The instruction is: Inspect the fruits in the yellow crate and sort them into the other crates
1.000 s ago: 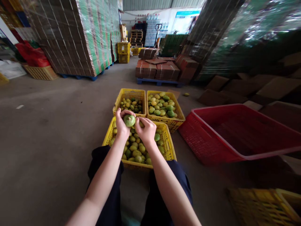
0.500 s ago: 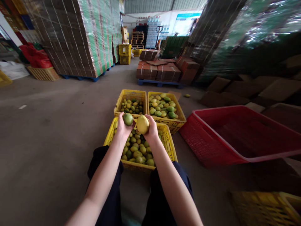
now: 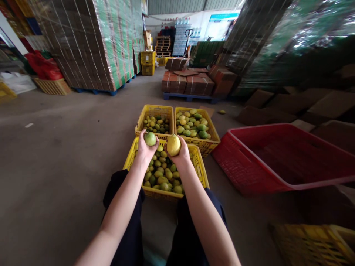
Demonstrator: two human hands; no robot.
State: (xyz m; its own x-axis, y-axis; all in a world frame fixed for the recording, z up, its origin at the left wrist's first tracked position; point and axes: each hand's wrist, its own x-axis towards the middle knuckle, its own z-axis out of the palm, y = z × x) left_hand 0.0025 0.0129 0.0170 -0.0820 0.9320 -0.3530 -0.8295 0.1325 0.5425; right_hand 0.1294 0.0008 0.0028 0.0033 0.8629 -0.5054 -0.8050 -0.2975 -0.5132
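Observation:
My left hand [image 3: 146, 147] holds a round green lemon [image 3: 150, 139] on its palm, with the fingers curled round it. Beside it, my right hand [image 3: 181, 153] grips a larger yellow lemon [image 3: 173, 145], its pointed end up. The two fruits are apart. Both hands are above a yellow crate [image 3: 203, 175] between my knees, which holds many green and yellowish lemons [image 3: 162, 180]. Behind it stand a left yellow crate [image 3: 138, 127] with smaller fruit and a right yellow crate [image 3: 213, 142] with larger, yellower and green fruit.
A big red crate [image 3: 235, 166] sits tilted at the right. Another yellow crate [image 3: 302, 234] lies at lower right. Flat cartons [image 3: 187, 85] are stacked on a blue pallet ahead. Wrapped carton stacks [image 3: 80, 48] rise at left. One loose fruit [image 3: 222, 112] lies on the floor.
My right hand has moved slightly right with the yellow lemon, now turned more upright, widening the gap between the fruits. My left hand keeps the green lemon, shifted slightly.

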